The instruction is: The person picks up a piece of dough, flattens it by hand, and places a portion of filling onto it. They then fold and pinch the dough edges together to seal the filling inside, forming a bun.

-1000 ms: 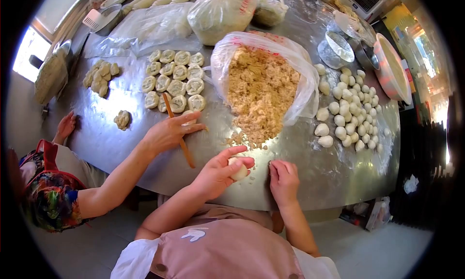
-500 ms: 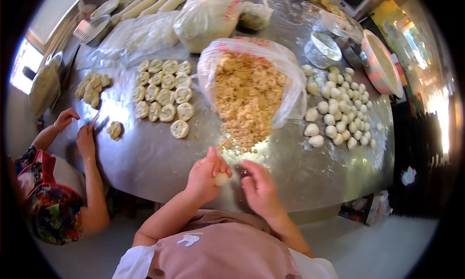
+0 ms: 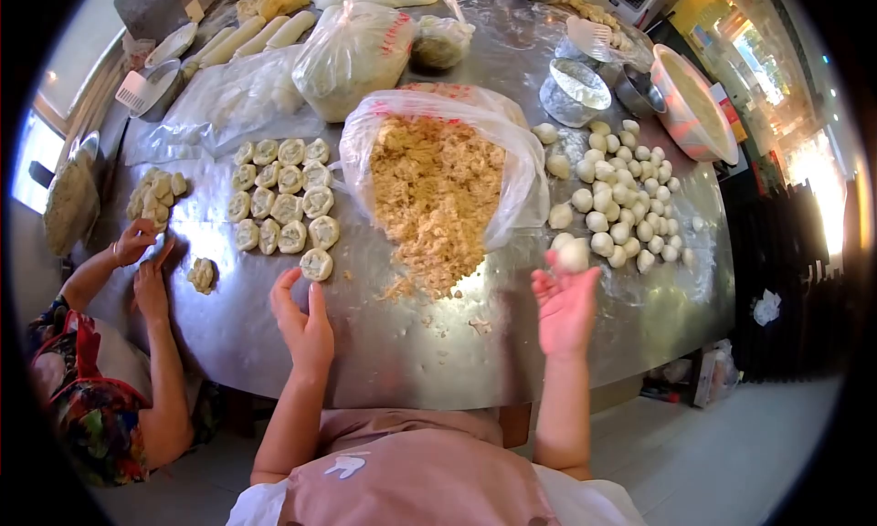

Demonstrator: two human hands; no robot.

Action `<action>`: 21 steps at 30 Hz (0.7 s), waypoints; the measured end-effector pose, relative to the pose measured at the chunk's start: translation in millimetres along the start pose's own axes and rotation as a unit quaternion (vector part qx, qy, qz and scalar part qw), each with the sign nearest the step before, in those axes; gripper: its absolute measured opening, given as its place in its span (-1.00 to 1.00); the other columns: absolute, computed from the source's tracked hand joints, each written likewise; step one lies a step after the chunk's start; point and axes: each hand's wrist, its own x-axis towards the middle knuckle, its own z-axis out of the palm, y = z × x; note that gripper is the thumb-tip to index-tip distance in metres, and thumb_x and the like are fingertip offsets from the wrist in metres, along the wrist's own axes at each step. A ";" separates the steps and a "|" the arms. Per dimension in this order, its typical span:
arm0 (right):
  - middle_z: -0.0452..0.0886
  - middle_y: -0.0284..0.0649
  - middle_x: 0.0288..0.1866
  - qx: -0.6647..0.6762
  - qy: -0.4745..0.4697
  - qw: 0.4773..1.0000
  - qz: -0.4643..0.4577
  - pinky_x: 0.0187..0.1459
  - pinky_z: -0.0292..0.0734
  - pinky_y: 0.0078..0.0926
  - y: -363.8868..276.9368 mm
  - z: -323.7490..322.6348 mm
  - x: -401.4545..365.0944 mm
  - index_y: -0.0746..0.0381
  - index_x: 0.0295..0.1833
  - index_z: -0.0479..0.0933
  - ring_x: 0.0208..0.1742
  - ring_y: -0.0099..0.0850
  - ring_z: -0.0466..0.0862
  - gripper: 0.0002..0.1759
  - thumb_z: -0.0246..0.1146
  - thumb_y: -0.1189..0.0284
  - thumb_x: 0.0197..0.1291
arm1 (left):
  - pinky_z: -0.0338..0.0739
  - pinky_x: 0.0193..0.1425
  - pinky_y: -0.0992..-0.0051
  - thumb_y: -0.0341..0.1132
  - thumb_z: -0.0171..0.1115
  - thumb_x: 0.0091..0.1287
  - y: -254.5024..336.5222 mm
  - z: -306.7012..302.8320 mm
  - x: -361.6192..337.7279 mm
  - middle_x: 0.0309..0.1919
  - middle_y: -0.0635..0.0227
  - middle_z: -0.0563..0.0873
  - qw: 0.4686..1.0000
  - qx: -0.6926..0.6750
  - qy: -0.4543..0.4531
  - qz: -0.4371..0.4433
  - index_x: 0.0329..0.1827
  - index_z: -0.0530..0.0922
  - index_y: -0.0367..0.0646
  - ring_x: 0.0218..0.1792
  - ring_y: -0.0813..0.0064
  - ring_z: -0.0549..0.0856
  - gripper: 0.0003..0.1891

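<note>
Left hand (image 3: 304, 325): fingers spread, thumb held apart, over the near side of the metal table (image 3: 411, 371). Fingertips and thumb are just beside the front bun (image 3: 316, 265); can't tell if they touch it. That bun sits at the near right corner of a block of flat buns (image 3: 286, 208).

Right hand (image 3: 565, 311): palm turned up, thumb out, fingers loosely curled and apart. A dough ball (image 3: 574, 254) shows right at its fingertips, at the near left edge of the pile of dough balls (image 3: 599, 222). Contact or just overlap, can't tell.

Between and beyond the hands: plastic bag (image 3: 525, 165), mouth facing this side, tan crumble (image 3: 438, 193) spilling out onto the table. Floury metal bowl (image 3: 574, 89) stands behind the ball pile.

Co-worker on the left: both hands (image 3: 135, 242) close together near the dough pieces (image 3: 157, 195); what they grip is too small to tell. Single dough lump (image 3: 201, 275) lies just right of them.
</note>
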 end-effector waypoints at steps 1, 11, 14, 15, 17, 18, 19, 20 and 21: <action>0.50 -0.08 0.20 -0.004 0.021 1.000 -0.017 -0.03 0.51 -0.47 -3.3 -1.4 3.7 0.30 0.35 0.26 -0.07 -0.38 0.59 -0.25 -0.11 -0.14 0.41 | 0.18 0.37 0.17 -0.28 0.23 0.29 -8.3 3.1 3.3 0.19 -0.01 0.46 0.998 0.063 0.005 0.024 0.17 0.45 -0.25 0.26 0.07 0.39 -0.58; 0.54 -0.12 0.10 -0.557 -0.224 0.791 -0.116 -0.27 0.60 -0.44 55.6 47.0 -48.3 0.31 0.21 0.40 -0.23 -0.39 0.63 -0.39 0.43 0.42 0.05 | 0.43 0.11 0.24 -0.20 0.39 0.16 2.4 14.1 31.5 -0.06 0.05 0.60 0.972 0.232 -0.021 0.019 -0.02 0.45 -0.29 0.00 0.14 0.56 -0.55; 0.49 -0.04 0.11 -0.582 -0.269 0.752 -0.154 -0.06 0.57 -0.29 64.9 67.6 -52.7 0.29 0.17 0.43 -0.09 -0.16 0.59 -0.39 0.45 0.35 0.01 | 0.51 -0.02 0.32 -0.27 0.42 0.11 11.5 16.8 34.0 -0.13 0.11 0.63 0.985 0.147 -0.073 -0.045 -0.06 0.44 -0.26 -0.12 0.26 0.63 -0.57; 0.48 -0.02 0.11 -0.601 -0.264 0.724 -0.212 0.03 0.53 -0.24 71.8 72.4 -50.7 0.29 0.17 0.43 -0.01 -0.10 0.56 -0.39 0.46 0.34 0.00 | 0.52 -0.05 0.36 -0.29 0.43 0.10 13.8 16.9 32.8 -0.16 0.14 0.63 0.986 0.130 -0.080 -0.061 -0.07 0.43 -0.26 -0.15 0.31 0.64 -0.58; 0.47 0.01 0.08 -0.629 -0.197 0.719 -0.219 0.08 0.47 -0.21 81.7 86.2 -47.3 0.28 0.15 0.45 0.04 -0.04 0.51 -0.40 0.46 0.33 -0.01 | 0.53 -0.09 0.40 -0.35 0.43 0.10 15.3 15.2 29.1 -0.20 0.18 0.63 0.990 0.071 -0.088 -0.088 -0.07 0.42 -0.25 -0.18 0.37 0.65 -0.59; 0.46 0.03 0.07 -0.642 -0.165 0.715 -0.223 0.10 0.44 -0.19 86.2 92.0 -44.2 0.28 0.14 0.46 0.07 0.00 0.48 -0.41 0.46 0.33 -0.01 | 0.53 -0.10 0.41 -0.38 0.41 0.12 15.0 13.4 25.2 -0.20 0.20 0.63 0.991 0.029 -0.088 -0.098 -0.05 0.42 -0.26 -0.18 0.38 0.65 -0.60; 0.46 0.03 0.04 -0.643 -0.169 0.711 -0.229 0.09 0.44 -0.18 91.1 95.9 -41.2 0.28 0.11 0.47 0.06 0.00 0.48 -0.45 0.45 0.34 -0.01 | 0.53 -0.10 0.42 -0.41 0.39 0.14 13.9 11.3 21.5 -0.21 0.22 0.62 0.990 -0.013 -0.089 -0.110 -0.04 0.42 -0.26 -0.19 0.40 0.64 -0.61; 0.45 0.03 0.02 -0.644 -0.174 0.707 -0.235 0.07 0.44 -0.18 97.0 98.7 -37.8 0.28 0.08 0.49 0.05 0.00 0.47 -0.48 0.45 0.35 0.00 | 0.52 -0.09 0.45 -0.45 0.36 0.15 11.5 8.6 19.3 -0.19 0.24 0.62 0.965 -0.147 -0.125 -0.177 0.00 0.43 -0.26 -0.17 0.44 0.63 -0.62; 0.45 0.04 0.00 -0.645 -0.180 0.702 -0.241 0.05 0.43 -0.18 104.1 99.3 -34.2 0.28 0.04 0.50 0.04 0.01 0.47 -0.52 0.44 0.35 0.01 | 0.52 -0.07 0.48 -0.49 0.33 0.16 7.5 4.6 18.1 -0.18 0.26 0.63 0.917 -0.278 -0.157 -0.239 0.03 0.44 -0.27 -0.16 0.49 0.62 -0.62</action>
